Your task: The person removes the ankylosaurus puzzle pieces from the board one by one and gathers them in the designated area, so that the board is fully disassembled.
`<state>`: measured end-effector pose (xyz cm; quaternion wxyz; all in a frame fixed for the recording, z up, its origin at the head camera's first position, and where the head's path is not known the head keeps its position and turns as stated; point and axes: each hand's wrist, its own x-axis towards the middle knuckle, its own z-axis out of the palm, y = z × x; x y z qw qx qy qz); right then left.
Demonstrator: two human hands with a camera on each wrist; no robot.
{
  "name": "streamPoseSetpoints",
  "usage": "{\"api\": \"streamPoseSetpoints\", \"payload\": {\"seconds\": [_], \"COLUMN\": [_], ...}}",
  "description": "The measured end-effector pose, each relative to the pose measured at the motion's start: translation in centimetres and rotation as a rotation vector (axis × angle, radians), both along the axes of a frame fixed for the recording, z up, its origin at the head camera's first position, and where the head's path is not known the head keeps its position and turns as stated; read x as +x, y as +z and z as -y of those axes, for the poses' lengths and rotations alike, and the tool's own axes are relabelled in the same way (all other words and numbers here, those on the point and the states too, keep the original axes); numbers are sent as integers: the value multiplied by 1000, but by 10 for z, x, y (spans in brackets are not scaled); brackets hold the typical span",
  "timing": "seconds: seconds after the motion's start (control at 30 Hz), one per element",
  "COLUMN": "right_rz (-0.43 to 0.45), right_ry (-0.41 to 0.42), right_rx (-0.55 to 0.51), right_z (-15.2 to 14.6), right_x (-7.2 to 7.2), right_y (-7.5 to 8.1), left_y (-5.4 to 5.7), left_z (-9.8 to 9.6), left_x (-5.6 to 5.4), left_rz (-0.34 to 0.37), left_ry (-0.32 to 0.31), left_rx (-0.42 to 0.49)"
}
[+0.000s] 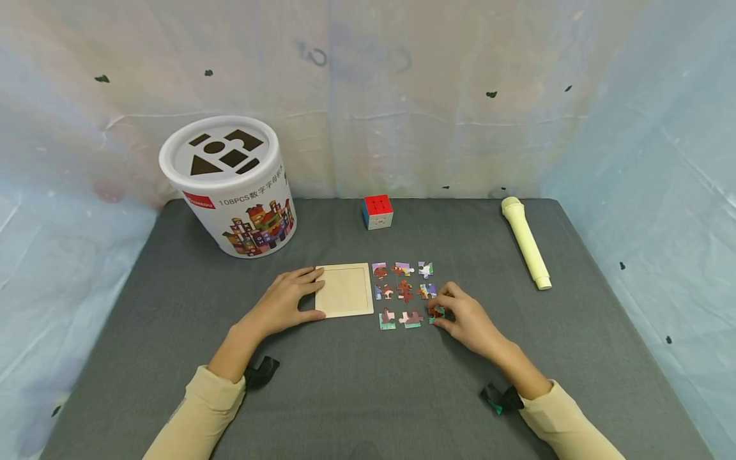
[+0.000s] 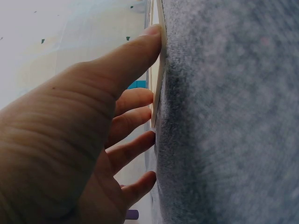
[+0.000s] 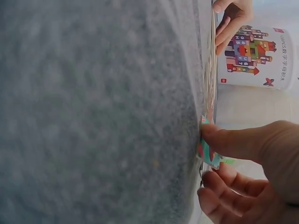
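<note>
My left hand (image 1: 287, 300) rests at the left edge of a shallow square wooden puzzle tray (image 1: 345, 291). Its fingers are spread and its thumb touches the tray's near left corner, as the left wrist view also shows. To the right of the tray, several jigsaw pieces (image 1: 404, 289) lie face up in spaced rows. My right hand (image 1: 466, 319) pinches the near right puzzle piece (image 1: 437, 312) between thumb and fingers. In the right wrist view that puzzle piece (image 3: 208, 149) stands tilted, its green and red print partly covered by the thumb.
A large white block tub (image 1: 230, 191) with a holed lid stands at the back left. A Rubik's cube (image 1: 378, 212) sits at the back middle. A pale yellow stick (image 1: 526, 243) lies at the right. Plastic sheeting (image 1: 402, 96) borders the grey table (image 1: 368, 390).
</note>
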<state>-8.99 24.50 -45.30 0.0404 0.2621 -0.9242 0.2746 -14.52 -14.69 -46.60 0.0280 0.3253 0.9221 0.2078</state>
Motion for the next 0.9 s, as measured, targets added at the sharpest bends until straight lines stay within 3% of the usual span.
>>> {"api": "streamPoseSetpoints", "payload": {"seconds": [0.4,0.9], "right_rz": [-105,-72], "right_ry": [-6,7], "right_rx": [55,77], "right_z": [0,0], "right_x": [3,5], "right_y": [-3,-3], "left_y": [0,-1], "left_z": [1,0], "left_x": [1,1], "left_rz": [-21,-23], "left_ry": [-10,-5], "left_rx": [10,5]}}
